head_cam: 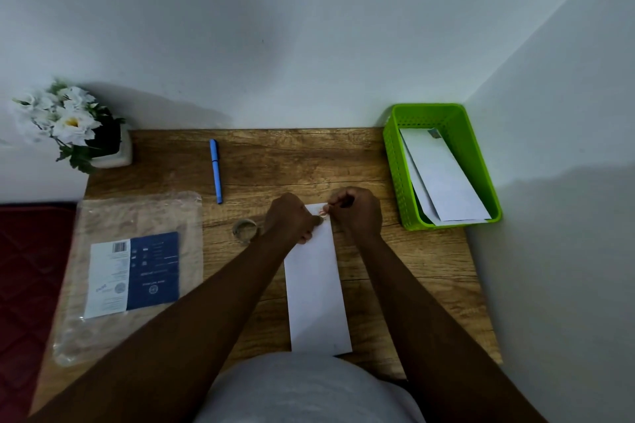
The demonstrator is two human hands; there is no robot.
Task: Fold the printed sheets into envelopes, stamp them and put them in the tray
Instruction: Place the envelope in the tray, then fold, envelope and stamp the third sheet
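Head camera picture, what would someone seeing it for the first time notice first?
Probably the two hands, left hand and right hand, meeting at the far end of a long white paper envelope lying mid-desk, fingers pinching something small there. Next, the bright green perforated plastic tray at the desk's far right corner, holding white envelopes, and the blue pen lying farther left.

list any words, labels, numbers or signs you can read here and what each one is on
Nothing can be read for certain.
Label in the clear plastic packet: a barcode and lines of print on the white part, icons, text and a round emblem on the blue part, all upside down and too small to read.
Stamp on the top envelope in the green tray: a small patch, blurred.
Envelope on the table: no print shows.
Blue pen: no marking shows.
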